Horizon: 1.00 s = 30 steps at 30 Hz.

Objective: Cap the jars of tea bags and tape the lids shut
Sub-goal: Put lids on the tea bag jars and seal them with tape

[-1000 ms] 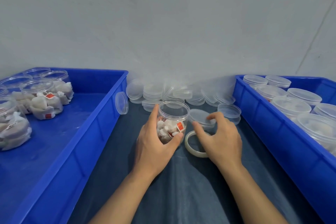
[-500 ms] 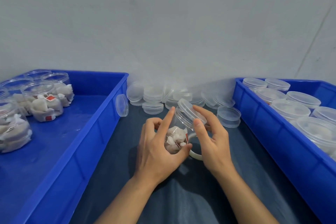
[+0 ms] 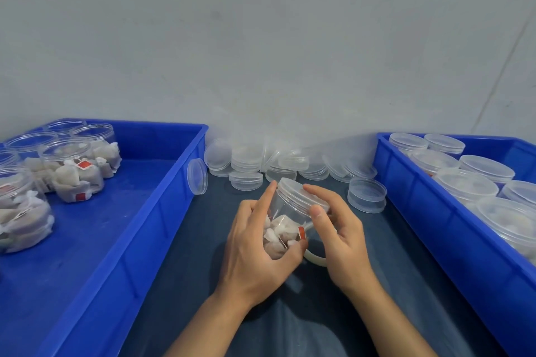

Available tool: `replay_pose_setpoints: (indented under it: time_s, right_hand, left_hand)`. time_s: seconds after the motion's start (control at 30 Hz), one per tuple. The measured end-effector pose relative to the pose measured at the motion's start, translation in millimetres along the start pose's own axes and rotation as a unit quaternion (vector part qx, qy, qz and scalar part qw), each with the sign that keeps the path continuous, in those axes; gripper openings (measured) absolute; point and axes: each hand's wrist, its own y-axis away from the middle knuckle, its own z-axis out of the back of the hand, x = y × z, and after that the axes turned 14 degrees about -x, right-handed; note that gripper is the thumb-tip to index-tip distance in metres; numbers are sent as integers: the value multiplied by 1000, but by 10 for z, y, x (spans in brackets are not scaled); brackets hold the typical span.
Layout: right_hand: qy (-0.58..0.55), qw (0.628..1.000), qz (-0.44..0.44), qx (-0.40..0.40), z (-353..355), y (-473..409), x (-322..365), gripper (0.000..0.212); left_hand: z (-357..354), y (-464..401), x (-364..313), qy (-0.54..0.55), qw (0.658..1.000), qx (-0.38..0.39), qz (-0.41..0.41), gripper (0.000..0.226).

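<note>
A clear plastic jar (image 3: 285, 223) of white tea bags with red tags is tilted away from me above the dark cloth. My left hand (image 3: 255, 249) grips its body from the left and below, index finger stretched up along the side. A translucent lid (image 3: 301, 193) sits on the jar's mouth. My right hand (image 3: 338, 229) curls round the lid's right edge, thumb pressed on its rim. A whitish roll of tape (image 3: 314, 258) lies on the cloth just under my right hand, mostly hidden.
The left blue bin (image 3: 162, 211) holds several open jars of tea bags (image 3: 78, 171). The right blue bin (image 3: 429, 211) holds several capped jars (image 3: 467, 185). Loose lids (image 3: 252, 162) are heaped against the wall, two stacked lids (image 3: 367, 195) near the right bin.
My right hand picked a lid off the cloth and brought it onto the jar's mouth. My left hand lifted and tilted the jar, which stood upright on the cloth before.
</note>
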Motion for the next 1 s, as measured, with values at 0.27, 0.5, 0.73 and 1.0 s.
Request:
replay_pose_setpoints:
  time_s: [0.27,0.5,0.73,1.0]
  right_hand:
    - [-18,1000,6,8,10,0,10,35]
    - [-34,999,28,2,-5,-2,39,34]
    - [-26,999,16,15,3,1,12,38]
    - [-25,999,6,26,20,-11,23,40]
  left_hand:
    - [23,-42,19,140,987,48,63,85]
    - [39,-55,55,168,980,76,72,76]
    - [9,-52,69,132,988,70,48,83]
    - [38,-17,38,75,995,54,28,89]
